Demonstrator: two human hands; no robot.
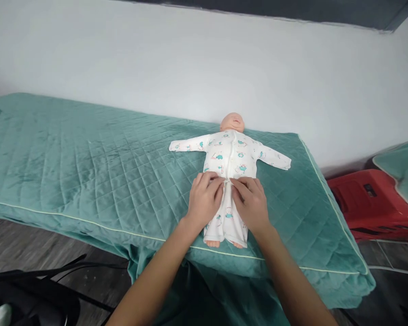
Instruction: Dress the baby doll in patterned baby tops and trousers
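Left hand [206, 197] and right hand [251, 199] nearly meet, both pinching front edges of white teal-print fabric baby suit [230, 158]. Beyond them: bald, flesh-coloured doll's head [231, 122]. Below hands, doll, suit: green quilted bed cover [122, 181].

The baby doll [229, 123] looks like smooth plastic, its romper [218, 151] soft matt cloth. Beneath the doll, the bedspread [136, 167] is quilted, velvety cloth; behind it, the wall [156, 59] smooth, matt; to its right, a red casing [367, 203] of hard plastic.
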